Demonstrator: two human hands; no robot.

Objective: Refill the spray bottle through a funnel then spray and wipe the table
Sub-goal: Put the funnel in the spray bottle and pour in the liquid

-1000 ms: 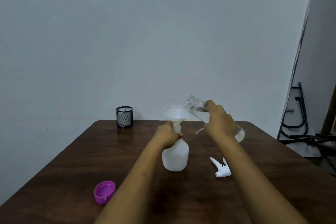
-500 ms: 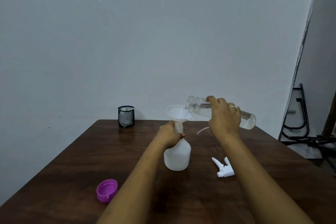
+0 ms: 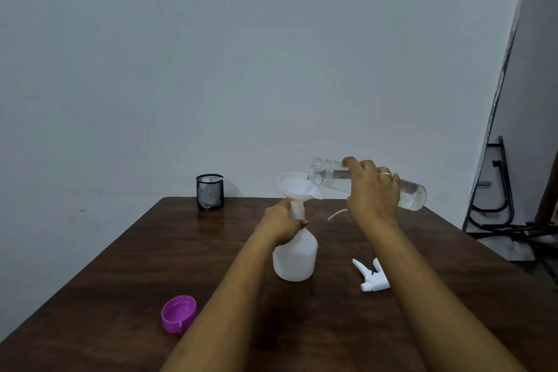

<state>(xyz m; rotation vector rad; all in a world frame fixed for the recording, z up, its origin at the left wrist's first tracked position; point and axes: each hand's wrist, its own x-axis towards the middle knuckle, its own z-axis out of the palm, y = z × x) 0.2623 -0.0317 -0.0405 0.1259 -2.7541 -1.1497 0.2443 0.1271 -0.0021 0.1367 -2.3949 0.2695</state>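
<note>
item 1: dark brown wooden table (image 3: 120, 281), set against a plain pale wall (image 3: 271, 54).

item 2: white translucent plastic spray bottle body (image 3: 297, 261), upright near the middle of the table, with its spray head off.

item 3: white plastic funnel (image 3: 294, 187), its stem seated in the neck of the spray bottle body and its bowl open upward.

item 4: left hand (image 3: 279, 225), fingers curled round the bottle neck and funnel stem, gripping them where they join.

item 5: clear cylindrical plastic bottle (image 3: 327, 174), uncapped and tipped almost level. its mouth is over the right rim of the funnel bowl and its base points right. clear liquid lies along its lower side, and whether any is running out cannot be made out.

item 6: right hand (image 3: 373, 195), wrapped over the middle of the clear bottle from above and holding it in the air. a ring (image 3: 386, 174) is on one finger.

item 7: white plastic trigger spray head (image 3: 373, 276), lying on its side on the table just right of the spray bottle body. a thin pale tube (image 3: 336, 214) shows behind the right wrist.

item 8: round purple plastic cap (image 3: 178, 313), open side up, near the front left of the table and well apart from the bottles.

item 9: black wire-mesh cup (image 3: 210, 192), upright at the far edge of the table, holding something pale and crumpled.

item 10: black metal frame (image 3: 495, 205), on the floor to the right, beyond the table.
</note>
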